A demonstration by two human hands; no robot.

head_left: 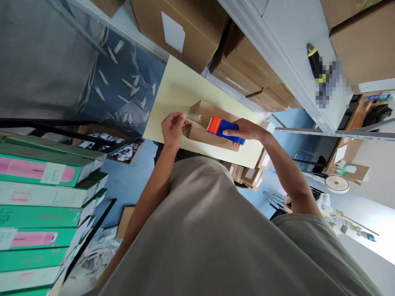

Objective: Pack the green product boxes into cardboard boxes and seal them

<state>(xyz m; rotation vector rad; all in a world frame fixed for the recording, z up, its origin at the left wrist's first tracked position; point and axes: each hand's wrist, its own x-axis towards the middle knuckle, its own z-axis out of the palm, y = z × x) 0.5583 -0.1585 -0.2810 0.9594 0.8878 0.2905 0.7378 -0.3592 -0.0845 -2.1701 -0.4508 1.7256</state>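
Observation:
A long brown cardboard box (212, 137) lies on a pale yellow tabletop (173, 90) in front of me. Gripped in my right hand (245, 130) is a blue and orange tape dispenser (227, 128), held over the box's top. Clear packing tape (199, 120) stretches from the dispenser's orange end along the box toward its left end. My left hand (173, 128) is closed at that end, thumb and fingertips pinching the tape's loose end by the box edge. The fingers hide just where the tape meets the cardboard.
Large cardboard boxes (191, 24) stand behind the table. A grey shelf (286, 49) at upper right carries a black and yellow tool (314, 63). Stacked green boxes (40, 216) fill the lower left. An open carton of scraps (123, 151) sits below the table's left side.

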